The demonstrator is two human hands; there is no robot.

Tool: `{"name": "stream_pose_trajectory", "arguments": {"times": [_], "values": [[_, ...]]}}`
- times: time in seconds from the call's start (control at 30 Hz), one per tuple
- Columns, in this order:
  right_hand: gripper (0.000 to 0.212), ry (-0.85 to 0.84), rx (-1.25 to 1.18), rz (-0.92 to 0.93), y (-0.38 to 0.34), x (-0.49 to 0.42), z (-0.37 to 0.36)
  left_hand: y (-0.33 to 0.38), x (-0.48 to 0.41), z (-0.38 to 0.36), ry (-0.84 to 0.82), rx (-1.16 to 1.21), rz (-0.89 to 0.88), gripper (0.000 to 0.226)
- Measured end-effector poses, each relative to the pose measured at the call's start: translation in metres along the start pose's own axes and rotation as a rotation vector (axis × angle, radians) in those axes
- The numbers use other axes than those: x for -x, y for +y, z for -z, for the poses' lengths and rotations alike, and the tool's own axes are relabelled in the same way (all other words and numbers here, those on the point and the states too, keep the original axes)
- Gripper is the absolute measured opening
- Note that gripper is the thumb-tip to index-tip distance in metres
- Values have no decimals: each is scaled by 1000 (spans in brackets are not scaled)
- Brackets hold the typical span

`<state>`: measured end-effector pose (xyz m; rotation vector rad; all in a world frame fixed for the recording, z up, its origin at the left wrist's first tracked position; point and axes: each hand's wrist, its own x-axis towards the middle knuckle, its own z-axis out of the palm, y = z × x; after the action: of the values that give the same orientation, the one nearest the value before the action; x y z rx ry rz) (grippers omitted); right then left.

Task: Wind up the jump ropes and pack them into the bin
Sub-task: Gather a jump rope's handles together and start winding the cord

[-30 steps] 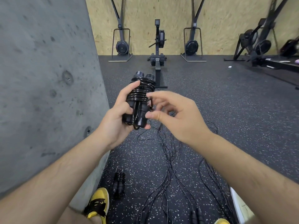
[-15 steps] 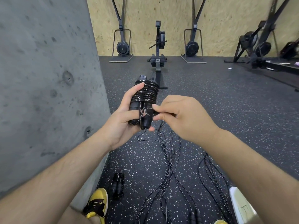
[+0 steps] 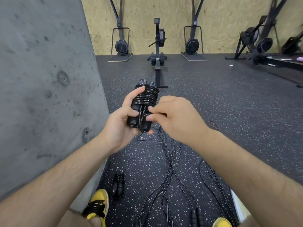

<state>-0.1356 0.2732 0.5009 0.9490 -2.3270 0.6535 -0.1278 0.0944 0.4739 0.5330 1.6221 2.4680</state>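
My left hand (image 3: 121,122) grips a black jump rope bundle (image 3: 145,102): two handles side by side with glossy cord wound round their upper half. My right hand (image 3: 173,117) is at the bundle's right side, its thumb and forefinger pinching the loose end of the cord against the handles. Several unwound black ropes (image 3: 168,169) trail across the speckled floor below my hands. A second wound bundle (image 3: 118,185) lies on the floor near my left foot. A white bin edge (image 3: 236,205) shows at the lower right, mostly hidden by my right forearm.
A grey concrete wall (image 3: 45,95) runs close along my left. Rowing machines (image 3: 158,46) stand along the plywood back wall, one straight ahead with its rail pointing at me. More handles (image 3: 196,217) lie on the floor between my yellow shoes (image 3: 97,205).
My right hand has closed from spread fingers to a pinch and moved in against the bundle with the cord end. My left hand keeps its hold, the bundle lowered slightly.
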Motion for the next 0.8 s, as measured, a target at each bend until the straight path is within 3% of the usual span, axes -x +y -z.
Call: {"name": "stream_pose_trajectory", "arguments": {"times": [0.17,0.27,0.43,0.63,0.8], "values": [[12,58,-230,-276,-6,5,-4,-1,-1,-3,7,-6,-18,74],[11,52,-253,-333,-11,8,-7,-1,-2,-4,7,-10,-34,74],[22,-15,-170,-202,-15,12,-20,1,1,-4,33,10,-34,79],[17,-33,-43,6,-19,15,-23,2,3,1,75,-16,-29,83],[15,148,-53,-89,-25,12,-29,2,1,1,83,-57,-31,79]]}}
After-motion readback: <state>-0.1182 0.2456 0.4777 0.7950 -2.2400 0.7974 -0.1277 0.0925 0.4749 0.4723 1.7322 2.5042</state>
